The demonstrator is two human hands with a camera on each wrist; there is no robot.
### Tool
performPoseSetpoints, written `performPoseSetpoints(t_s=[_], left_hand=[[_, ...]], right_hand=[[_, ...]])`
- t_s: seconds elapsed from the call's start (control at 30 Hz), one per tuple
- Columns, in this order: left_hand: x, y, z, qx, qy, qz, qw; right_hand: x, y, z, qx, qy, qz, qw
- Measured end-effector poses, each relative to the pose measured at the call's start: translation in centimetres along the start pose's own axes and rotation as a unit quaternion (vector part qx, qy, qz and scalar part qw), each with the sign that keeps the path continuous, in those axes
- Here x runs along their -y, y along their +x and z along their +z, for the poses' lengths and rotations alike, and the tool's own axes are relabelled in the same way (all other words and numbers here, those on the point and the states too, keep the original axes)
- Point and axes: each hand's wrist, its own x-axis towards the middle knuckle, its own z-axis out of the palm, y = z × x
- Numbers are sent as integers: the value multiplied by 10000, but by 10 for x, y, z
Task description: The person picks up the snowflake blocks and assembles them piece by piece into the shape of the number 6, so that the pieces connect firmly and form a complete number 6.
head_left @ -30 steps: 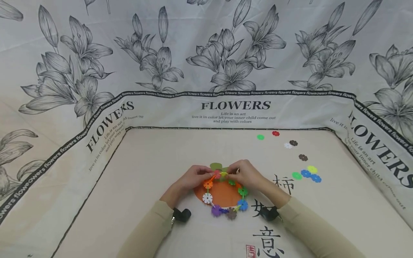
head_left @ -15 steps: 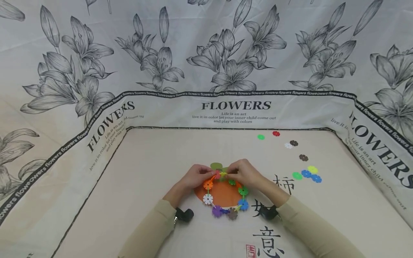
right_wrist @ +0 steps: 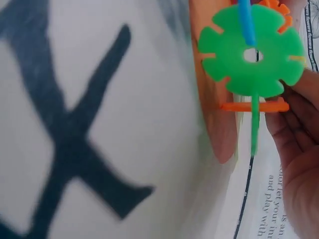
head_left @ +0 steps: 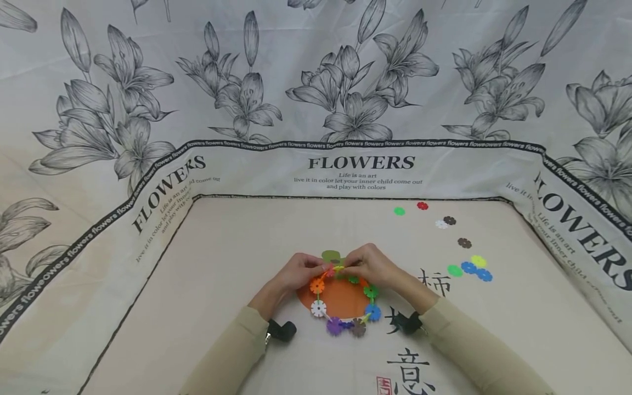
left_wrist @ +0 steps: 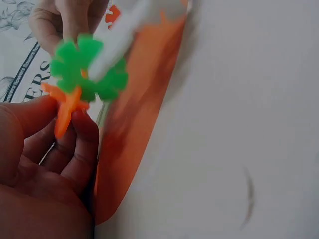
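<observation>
Notched plastic flower discs, slotted edge to edge, form a many-coloured chain (head_left: pixel 318 308) that hangs in a loop between the hands. With thumb and fingers, my left hand (head_left: pixel 298 271) pinches the chain near a pinkish-red disc (head_left: pixel 329 270) at the top. My right hand (head_left: pixel 371 264) pinches it beside a yellow disc (head_left: pixel 338 269); fingers hide part of that spot, so I cannot tell whether the two ends are joined. Close to the left fingers, the left wrist view has a green disc (left_wrist: pixel 75 59) and an orange disc (left_wrist: pixel 67 112). A green disc (right_wrist: pixel 234 59) hangs near the right hand in the right wrist view.
Loose discs lie at the right: a red disc (head_left: pixel 422 206), a white disc (head_left: pixel 441 224), a brown disc (head_left: pixel 464 242), a yellow disc (head_left: pixel 478 260) and several others. Beneath the chain, the cloth bears a printed orange persimmon (head_left: pixel 345 296). Flower-printed fabric (head_left: pixel 360 173) rises around the table.
The lower part of the chain has shifted slightly down and right. Both hands keep their hold, with the red and yellow discs a little farther left.
</observation>
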Motion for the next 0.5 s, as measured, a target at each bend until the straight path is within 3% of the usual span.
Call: performPoseSetpoints(t_s=[0.23,0.5], left_hand=[[-3,2,-2,5,-30,35,10000],[-2,1,-1,2,228,-22,9997]], right_hand=[[3,2,-3,46,-178,82,9998],[1,-20,-12,102,-774,553,9954]])
